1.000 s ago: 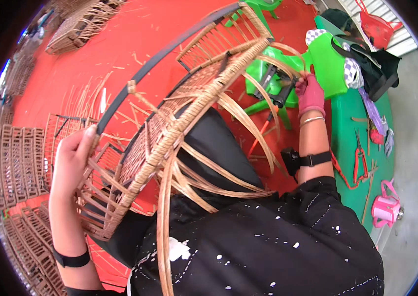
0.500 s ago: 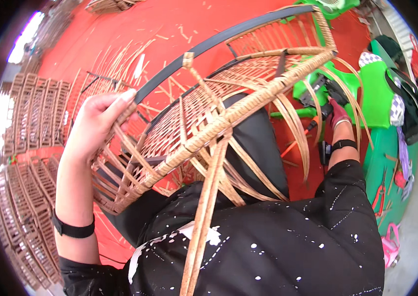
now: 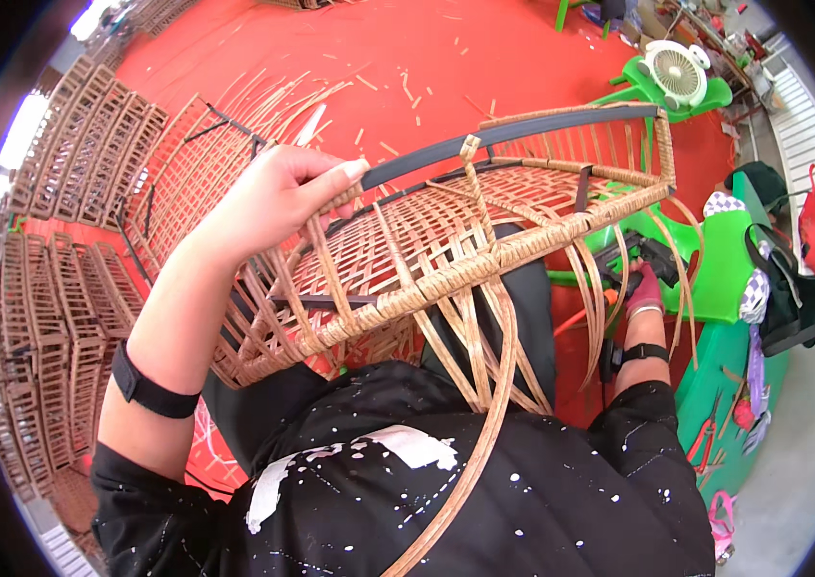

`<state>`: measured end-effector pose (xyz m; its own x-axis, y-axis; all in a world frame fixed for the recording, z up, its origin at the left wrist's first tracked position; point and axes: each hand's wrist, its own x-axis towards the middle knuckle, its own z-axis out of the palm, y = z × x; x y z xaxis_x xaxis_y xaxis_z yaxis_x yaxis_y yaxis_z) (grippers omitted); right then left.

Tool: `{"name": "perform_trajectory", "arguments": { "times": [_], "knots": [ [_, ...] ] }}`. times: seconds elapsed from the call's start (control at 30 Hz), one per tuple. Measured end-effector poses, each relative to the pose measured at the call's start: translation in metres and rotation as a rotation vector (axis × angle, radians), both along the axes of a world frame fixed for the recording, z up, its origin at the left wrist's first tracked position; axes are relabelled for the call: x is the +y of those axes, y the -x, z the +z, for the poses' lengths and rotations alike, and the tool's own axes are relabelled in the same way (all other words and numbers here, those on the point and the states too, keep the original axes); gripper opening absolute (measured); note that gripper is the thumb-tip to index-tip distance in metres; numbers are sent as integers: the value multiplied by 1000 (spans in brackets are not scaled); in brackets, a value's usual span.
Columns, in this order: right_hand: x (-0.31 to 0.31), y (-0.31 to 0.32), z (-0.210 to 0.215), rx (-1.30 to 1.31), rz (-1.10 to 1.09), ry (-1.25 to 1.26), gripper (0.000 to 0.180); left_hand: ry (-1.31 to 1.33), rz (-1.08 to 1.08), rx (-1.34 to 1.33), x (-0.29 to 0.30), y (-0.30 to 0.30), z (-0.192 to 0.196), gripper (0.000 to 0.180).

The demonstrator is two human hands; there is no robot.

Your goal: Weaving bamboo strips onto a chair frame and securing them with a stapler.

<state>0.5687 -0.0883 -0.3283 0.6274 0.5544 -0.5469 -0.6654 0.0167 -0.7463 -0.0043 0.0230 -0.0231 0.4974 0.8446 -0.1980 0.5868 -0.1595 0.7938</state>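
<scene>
On the person's lap a half-woven tan rattan basket frame (image 3: 446, 250) lies tilted. The left hand (image 3: 268, 197) clamps its left rim to steady it; the right hand (image 3: 640, 293) grips a dark tool (image 3: 624, 262). Beyond, finished wicker panels (image 3: 42, 288) cover the red floor (image 3: 379, 48).

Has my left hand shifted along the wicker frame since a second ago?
Yes. The left hand has gone from the wicker frame's lower corner up to its dark top rail.
</scene>
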Motion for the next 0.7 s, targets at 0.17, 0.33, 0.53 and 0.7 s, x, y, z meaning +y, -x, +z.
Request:
{"name": "perform_trajectory", "arguments": {
  "times": [0.17, 0.33, 0.53, 0.7],
  "knots": [
    [-17, -6, 41, -79, 177, -21, 16, 36, 37, -35, -2, -4, -3, 41],
    [-39, 11, 146, -676, 110, -61, 16, -69, -18, -2, -6, -6, 5, 43],
    [-61, 104, 324, -711, 282, -476, 45, -38, -31, 11, -1, -2, 1, 44],
    [-68, 194, 393, -836, 714, -525, 52, -72, -35, -32, -1, -4, 0, 41]
  ]
}}
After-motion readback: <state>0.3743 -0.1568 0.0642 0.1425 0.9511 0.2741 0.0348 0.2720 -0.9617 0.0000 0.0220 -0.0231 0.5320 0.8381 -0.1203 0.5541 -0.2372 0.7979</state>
